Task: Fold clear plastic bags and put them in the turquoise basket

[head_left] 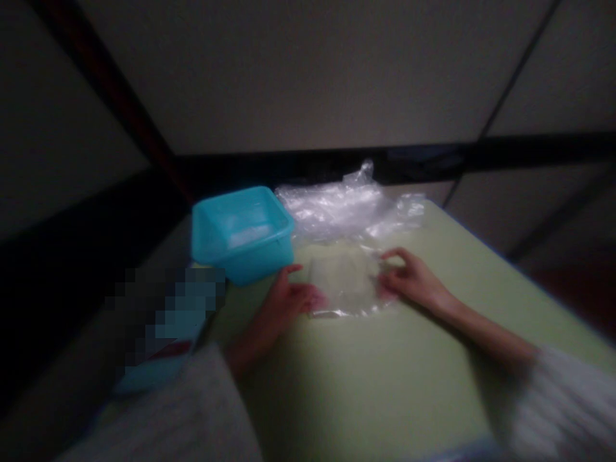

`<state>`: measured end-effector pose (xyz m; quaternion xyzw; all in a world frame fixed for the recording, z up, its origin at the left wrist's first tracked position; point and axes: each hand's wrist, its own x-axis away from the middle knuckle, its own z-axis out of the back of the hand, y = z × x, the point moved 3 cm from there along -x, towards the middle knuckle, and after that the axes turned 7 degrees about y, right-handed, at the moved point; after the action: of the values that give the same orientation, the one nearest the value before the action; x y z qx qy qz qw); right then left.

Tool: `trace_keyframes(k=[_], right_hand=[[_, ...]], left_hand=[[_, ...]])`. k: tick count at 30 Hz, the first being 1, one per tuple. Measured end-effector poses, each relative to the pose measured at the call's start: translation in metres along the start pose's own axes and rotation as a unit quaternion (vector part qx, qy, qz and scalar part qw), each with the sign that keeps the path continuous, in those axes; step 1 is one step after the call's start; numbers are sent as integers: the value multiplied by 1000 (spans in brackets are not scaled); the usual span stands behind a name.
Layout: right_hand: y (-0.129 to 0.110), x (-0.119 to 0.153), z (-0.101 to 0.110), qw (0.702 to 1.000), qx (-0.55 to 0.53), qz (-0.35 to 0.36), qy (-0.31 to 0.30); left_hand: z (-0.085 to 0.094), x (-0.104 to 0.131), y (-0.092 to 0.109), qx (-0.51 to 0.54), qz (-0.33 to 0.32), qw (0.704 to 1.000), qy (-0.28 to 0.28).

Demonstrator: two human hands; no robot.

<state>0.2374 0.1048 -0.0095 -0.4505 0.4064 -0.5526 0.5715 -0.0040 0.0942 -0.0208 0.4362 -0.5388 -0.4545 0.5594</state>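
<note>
A clear plastic bag lies flat on the pale green table, with a whitish, flat patch showing in its middle. At the bag's left edge is my left hand, its index finger stretched out and its other fingertips on the plastic. My right hand is at the right edge, with the index finger raised and curved and the fingertips below it against the bag. Both hands are blurred, so whether either one pinches the plastic is unclear.
Behind the bag lies a crumpled heap of clear plastic. A turquoise basket stands at the back left, with something clear inside. A pixelated bluish object is at the left edge. A pale panelled wall rises behind the table.
</note>
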Motion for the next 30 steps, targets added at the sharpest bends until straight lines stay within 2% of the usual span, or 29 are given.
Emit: trace_keyframes(k=[5,9,13,30], right_hand=[[0,2,13,1000,-13,-15,5],[4,4,23,997,-4,-20,-76],[8,6,23,991,-2,-25,-135],[10,14,14,986,45,-27,-160]], left_hand=[[15,5,1,-57,-38,997,32],[17,11,6,-140,-74,987,32],[11,15,5,-161,-78,984,12],[6,15,-8,-173,-84,981,-25]])
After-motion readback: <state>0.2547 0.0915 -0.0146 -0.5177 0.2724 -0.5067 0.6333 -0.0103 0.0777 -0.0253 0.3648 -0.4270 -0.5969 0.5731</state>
